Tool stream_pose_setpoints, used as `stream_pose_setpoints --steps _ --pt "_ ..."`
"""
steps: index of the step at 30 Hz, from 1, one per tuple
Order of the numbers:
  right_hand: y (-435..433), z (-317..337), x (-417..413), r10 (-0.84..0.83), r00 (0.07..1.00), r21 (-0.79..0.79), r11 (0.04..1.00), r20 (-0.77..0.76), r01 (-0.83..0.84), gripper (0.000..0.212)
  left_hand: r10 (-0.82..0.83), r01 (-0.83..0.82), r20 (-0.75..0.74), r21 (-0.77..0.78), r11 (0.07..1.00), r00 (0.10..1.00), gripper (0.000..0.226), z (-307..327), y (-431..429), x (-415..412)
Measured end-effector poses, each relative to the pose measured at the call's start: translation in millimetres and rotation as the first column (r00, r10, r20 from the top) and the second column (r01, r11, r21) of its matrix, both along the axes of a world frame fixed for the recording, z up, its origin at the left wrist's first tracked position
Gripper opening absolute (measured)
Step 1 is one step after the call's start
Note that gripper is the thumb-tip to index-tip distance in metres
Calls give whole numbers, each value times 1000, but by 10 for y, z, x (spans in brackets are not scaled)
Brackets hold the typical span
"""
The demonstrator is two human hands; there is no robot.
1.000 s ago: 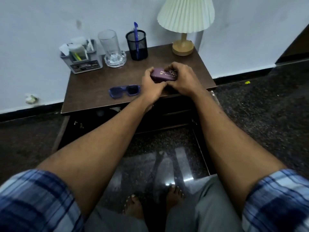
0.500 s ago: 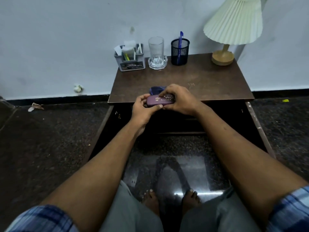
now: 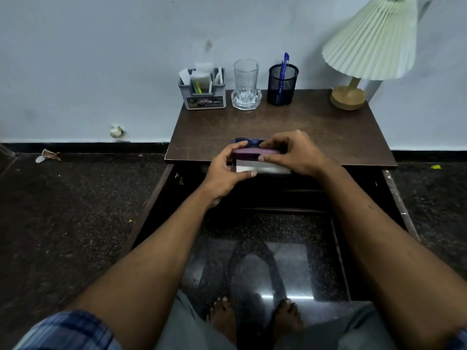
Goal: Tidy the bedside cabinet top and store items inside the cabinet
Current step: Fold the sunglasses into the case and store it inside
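Cabinet (image 3: 278, 132) tidying looks barely begun: both hands, left (image 3: 225, 170) and right (image 3: 293, 154), grasp one purple case (image 3: 249, 154) hinged open at the counter's front edge, blue glasses (image 3: 246, 141) just behind them. Beyond the hands wait one organizer (image 3: 204, 97), one glass (image 3: 246, 82), one pen cup (image 3: 282, 84) with one pen (image 3: 284, 72), and one lamp (image 3: 364, 54).

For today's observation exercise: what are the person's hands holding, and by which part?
Both hands hold the open purple hard-shell spectacle case: left hand at its left end, right hand at its right end and lid.
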State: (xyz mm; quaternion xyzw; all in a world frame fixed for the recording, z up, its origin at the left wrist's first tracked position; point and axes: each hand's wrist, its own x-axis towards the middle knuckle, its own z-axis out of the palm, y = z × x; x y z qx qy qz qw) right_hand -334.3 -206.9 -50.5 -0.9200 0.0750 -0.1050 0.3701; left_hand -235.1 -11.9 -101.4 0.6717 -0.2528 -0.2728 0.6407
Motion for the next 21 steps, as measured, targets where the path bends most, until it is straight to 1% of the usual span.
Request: stream_pose_setpoints --steps 3,6,10,13,15,16,19,21 --pt "-43 -9 64 -120 991 29 993 56 118 24 -60 57 -58 -45 997 997 101 8 24 -35" --pt "-40 -39 130 -161 984 5 987 82 161 17 -111 108 -87 -46 993 990 115 18 59 -37" --pt "1 -76 183 -150 987 30 989 63 148 12 -112 110 -119 -27 994 987 111 -6 81 -23" --pt "-20 -60 275 -231 970 91 970 74 224 13 -103 104 -132 5 995 986 108 -40 111 -14" --pt "-68 -46 409 -282 958 26 959 57 281 14 -114 118 -120 24 993 986 108 -47 130 -7" --pt "-92 -34 480 -265 964 -35 964 20 265 17 -118 122 -118 26 992 986 108 -40 128 -11" --pt "-107 4 688 -128 978 -214 973 -165 91 35 -105 108 -128 15 994 986 109 -13 111 -14" --pt "-98 16 790 -77 966 -295 956 -247 1 35 -98 99 -125 2 995 987 109 2 96 -17"
